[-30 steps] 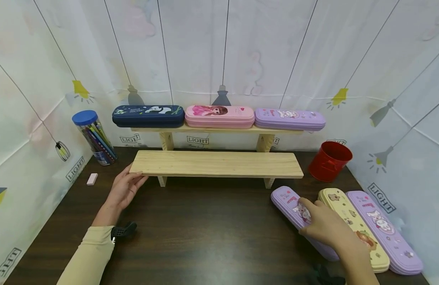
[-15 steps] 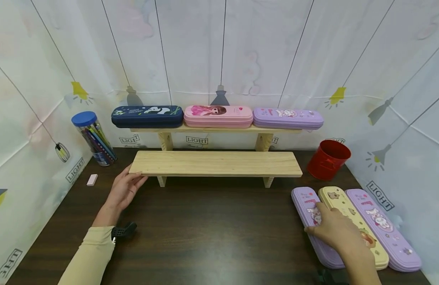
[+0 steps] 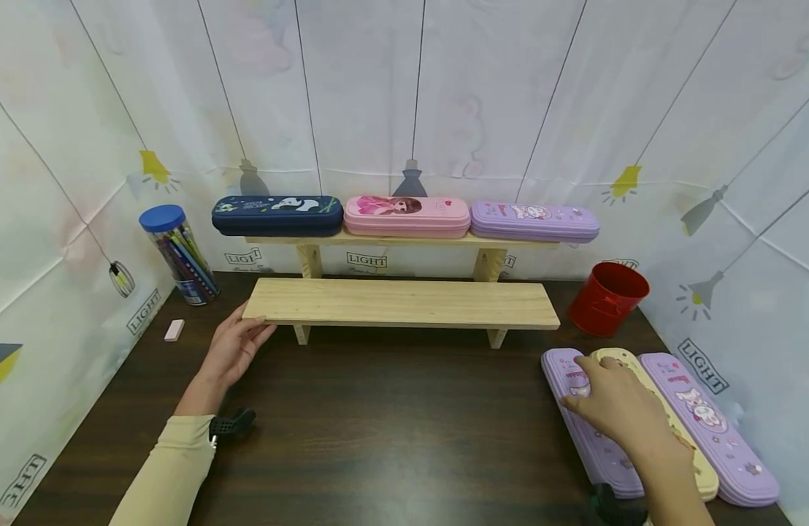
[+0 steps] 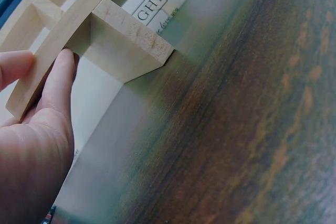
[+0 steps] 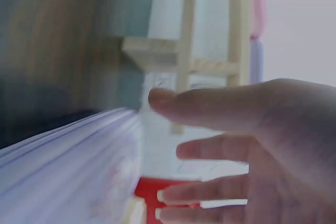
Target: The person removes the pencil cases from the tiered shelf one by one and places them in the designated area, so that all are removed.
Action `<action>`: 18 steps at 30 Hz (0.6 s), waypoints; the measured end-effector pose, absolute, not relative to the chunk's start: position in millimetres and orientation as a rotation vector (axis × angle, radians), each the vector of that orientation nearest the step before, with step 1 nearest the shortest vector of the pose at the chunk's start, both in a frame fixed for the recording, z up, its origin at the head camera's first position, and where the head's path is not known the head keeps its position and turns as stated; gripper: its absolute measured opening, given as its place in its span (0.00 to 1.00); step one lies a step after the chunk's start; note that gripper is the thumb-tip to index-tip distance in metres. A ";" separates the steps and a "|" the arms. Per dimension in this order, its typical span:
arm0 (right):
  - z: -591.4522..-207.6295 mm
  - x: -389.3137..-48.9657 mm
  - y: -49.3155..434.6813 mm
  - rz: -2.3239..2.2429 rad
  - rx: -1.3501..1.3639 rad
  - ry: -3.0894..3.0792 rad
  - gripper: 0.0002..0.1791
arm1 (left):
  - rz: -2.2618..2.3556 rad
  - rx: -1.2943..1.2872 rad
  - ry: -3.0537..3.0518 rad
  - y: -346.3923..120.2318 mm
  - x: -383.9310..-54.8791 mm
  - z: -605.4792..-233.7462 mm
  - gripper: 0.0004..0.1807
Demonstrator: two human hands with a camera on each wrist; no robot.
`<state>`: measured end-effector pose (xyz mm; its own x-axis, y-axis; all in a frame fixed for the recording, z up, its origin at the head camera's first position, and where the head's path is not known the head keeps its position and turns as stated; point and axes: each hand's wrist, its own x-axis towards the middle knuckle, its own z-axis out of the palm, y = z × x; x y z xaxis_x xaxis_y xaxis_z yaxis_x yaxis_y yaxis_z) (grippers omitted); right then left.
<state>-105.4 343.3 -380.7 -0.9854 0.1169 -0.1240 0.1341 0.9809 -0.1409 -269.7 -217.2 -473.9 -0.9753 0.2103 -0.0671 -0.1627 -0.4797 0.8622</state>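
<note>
A two-tier wooden shelf (image 3: 404,301) stands at the back of the dark table. My left hand (image 3: 232,347) grips the left end of its lower board, the thumb above and fingers beneath, as the left wrist view shows with the board edge (image 4: 68,30). On the right, a purple pencil case (image 3: 595,442) lies flat beside a yellow pencil case (image 3: 696,467) and another purple case (image 3: 707,424). My right hand (image 3: 621,409) is over the nearer purple case and partly hides the yellow one. In the right wrist view its extended fingers hold nothing, apart from the case.
On the upper board sit a navy pencil case (image 3: 277,215), a pink one (image 3: 407,217) and a purple one (image 3: 534,221). A red bucket (image 3: 608,299) stands right of the shelf. A blue-lidded jar of pencils (image 3: 179,256) and an eraser (image 3: 174,330) are at left.
The nearer purple case moved right until it lay alongside the yellow one. My right hand has since let go of it and lifted slightly. The left hand keeps its hold on the shelf.
</note>
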 end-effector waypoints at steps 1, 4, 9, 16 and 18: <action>-377.7 -107.2 340.3 -0.236 0.153 3.039 0.45 | 2.530 0.066 1.465 -217.2 -270.2 -473.8 0.39; -365.9 -114.1 329.5 -0.256 0.045 3.115 0.42 | 2.529 0.059 1.467 -216.8 -271.2 -473.6 0.39; -340.9 -132.0 315.4 -0.240 -0.088 3.212 0.41 | 2.525 0.061 1.488 -216.7 -272.7 -473.2 0.39; -317.2 -171.4 305.8 -0.250 -0.314 3.342 0.38 | 2.541 0.033 1.476 -217.0 -271.9 -472.4 0.39; -313.1 -183.6 305.2 -0.242 -0.363 3.364 0.38 | 2.539 0.016 1.478 -216.5 -271.5 -472.8 0.38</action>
<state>-183.6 305.2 -313.1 -0.9463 -0.1914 0.2606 -0.2268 0.9674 -0.1128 -271.5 -216.5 -472.8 -0.9793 0.1800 -0.0924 -0.1692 -0.4782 0.8618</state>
